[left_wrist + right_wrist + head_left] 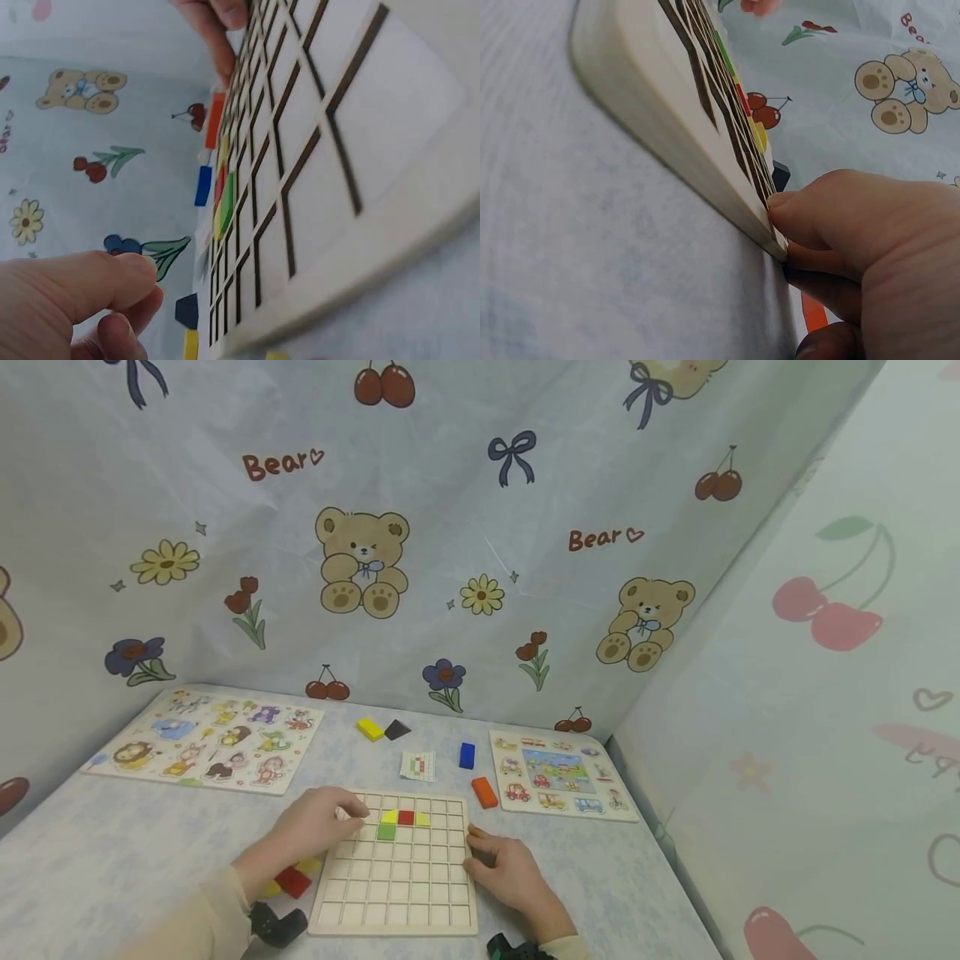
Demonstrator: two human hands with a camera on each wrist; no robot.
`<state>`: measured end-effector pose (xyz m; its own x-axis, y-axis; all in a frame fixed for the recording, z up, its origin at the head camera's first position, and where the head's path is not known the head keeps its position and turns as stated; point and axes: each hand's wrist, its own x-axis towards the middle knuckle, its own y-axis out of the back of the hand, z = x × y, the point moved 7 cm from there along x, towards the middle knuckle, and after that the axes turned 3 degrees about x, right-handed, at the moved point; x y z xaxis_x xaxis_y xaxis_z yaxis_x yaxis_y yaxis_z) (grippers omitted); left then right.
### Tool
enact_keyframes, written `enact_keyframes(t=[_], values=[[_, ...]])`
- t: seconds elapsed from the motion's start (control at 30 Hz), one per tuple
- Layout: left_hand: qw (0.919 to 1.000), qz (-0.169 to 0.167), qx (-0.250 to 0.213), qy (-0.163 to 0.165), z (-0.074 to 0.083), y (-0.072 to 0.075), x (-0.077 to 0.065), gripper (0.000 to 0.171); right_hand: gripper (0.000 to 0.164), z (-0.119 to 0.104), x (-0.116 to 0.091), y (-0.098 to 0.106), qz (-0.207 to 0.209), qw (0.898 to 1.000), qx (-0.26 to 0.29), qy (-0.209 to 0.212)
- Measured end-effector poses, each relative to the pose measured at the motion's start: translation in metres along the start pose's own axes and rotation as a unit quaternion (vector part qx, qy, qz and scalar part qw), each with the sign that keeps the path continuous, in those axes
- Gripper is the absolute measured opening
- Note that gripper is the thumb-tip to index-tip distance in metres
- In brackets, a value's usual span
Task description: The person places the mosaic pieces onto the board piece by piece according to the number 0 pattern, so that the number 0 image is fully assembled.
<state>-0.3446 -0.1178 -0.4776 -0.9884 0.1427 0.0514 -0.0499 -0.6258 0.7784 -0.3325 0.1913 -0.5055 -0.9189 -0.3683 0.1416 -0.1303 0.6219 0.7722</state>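
Note:
A wooden grid board (397,893) lies on the table between both hands. On its upper rows sit a red square (406,817), yellow pieces (389,817) on either side of it, and a green square (386,832). My left hand (321,820) is over the board's upper left, thumb and fingers brought together. A bit of yellow piece (160,284) shows between them in the left wrist view, mostly hidden by the fingers. My right hand (508,870) grips the board's right edge, the thumb (802,214) on top and fingers against the side.
Red and yellow blocks (292,882) lie under my left forearm. Beyond the board are a small pattern card (418,766) and yellow (370,729), black (397,729), blue (467,756) and orange blocks (484,792). Picture puzzles stand left (202,739) and right (562,777).

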Motion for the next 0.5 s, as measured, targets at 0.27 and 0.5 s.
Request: enact_keyframes(t=[0.27, 0.5], values=[[0.9988, -0.005, 0.011, 0.047, -0.05, 0.049, -0.022, 0.023, 0.045, 0.003, 0.0, -0.001, -0.003, 1.0, -0.006, 0.0], [0.9969, -0.036, 0.014, 0.068, -0.08, 0.049, -0.023, 0.035, 0.045, 0.004, 0.001, 0.0, -0.001, 1.0, -0.01, 0.007]])
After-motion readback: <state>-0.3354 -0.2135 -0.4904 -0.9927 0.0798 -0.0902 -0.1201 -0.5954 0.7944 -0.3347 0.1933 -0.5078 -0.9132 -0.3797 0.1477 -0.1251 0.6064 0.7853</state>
